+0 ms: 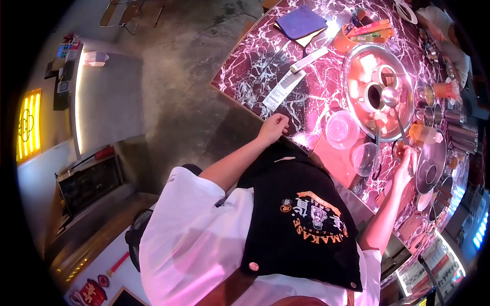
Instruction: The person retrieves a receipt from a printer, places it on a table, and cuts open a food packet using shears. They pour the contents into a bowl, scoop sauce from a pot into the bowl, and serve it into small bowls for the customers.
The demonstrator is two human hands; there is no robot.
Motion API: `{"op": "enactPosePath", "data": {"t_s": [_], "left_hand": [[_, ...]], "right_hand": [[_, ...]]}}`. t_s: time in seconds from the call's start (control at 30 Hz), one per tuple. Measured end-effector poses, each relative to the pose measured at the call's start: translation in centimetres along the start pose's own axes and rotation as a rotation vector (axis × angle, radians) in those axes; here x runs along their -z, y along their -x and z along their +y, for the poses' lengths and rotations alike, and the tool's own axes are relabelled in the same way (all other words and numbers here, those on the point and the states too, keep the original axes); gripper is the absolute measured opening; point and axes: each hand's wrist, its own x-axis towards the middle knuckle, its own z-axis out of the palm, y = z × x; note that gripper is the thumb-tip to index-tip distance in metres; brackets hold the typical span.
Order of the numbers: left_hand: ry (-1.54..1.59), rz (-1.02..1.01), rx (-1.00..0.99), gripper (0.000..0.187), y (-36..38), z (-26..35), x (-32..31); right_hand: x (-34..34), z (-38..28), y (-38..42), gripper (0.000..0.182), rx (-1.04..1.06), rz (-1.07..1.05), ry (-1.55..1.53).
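My left hand rests at the near edge of the marbled table, fingers curled in, with nothing visible in it. My right hand is closed around the lower end of a ladle handle. The ladle reaches away from me, its round metal bowl over a large round steel tray. Open-topped pots stand in that tray. Close to my right hand are a jar of orange contents and a clear lid or bowl. A clear plastic bowl sits between my hands.
Beyond my left hand lie a long white packet, another slim white object and a dark blue folder. An orange container holds colourful packets. Metal cups and a round pan crowd the right side. Another person stands opposite.
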Motion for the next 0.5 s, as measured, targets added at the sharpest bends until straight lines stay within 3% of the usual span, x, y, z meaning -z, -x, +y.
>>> {"op": "enactPosePath", "data": {"t_s": [0.33,0.5], "left_hand": [[-0.007,-0.061,-0.018,0.024,-0.4,0.2,1.5],[-0.06,-0.044,-0.1,0.021,-0.5,1.0,1.0]], "right_hand": [[-2.6,-2.5,1.2,0.024,0.0,0.016,0.013],[-1.5,-0.5,1.7,0.029,-0.021,0.072,-0.106]]}}
